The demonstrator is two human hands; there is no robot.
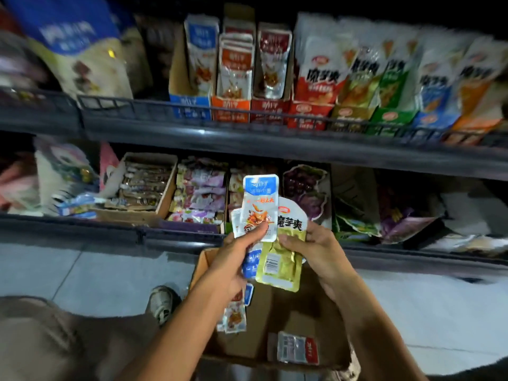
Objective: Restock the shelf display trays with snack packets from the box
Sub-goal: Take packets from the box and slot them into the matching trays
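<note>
Blue-topped white snack packets [259, 207] are pinched by left hand [236, 250], olive-gold foil packets [280, 259] gripped by right hand [319, 248]; apparently sorted by flavour above brown cardboard box [275, 320].

Head-worn wide view, facing forward and down, close to shelves [275, 138], edges seemingly blurred

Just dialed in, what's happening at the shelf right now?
A person is sorting snack packets over an open cardboard box on the floor. The left hand pinches a blue-topped packet, with more behind it; the right hand holds yellow packets. A few packets remain in the box. The top shelf's blue tray holds matching blue packets, but nothing is being placed yet.
</note>
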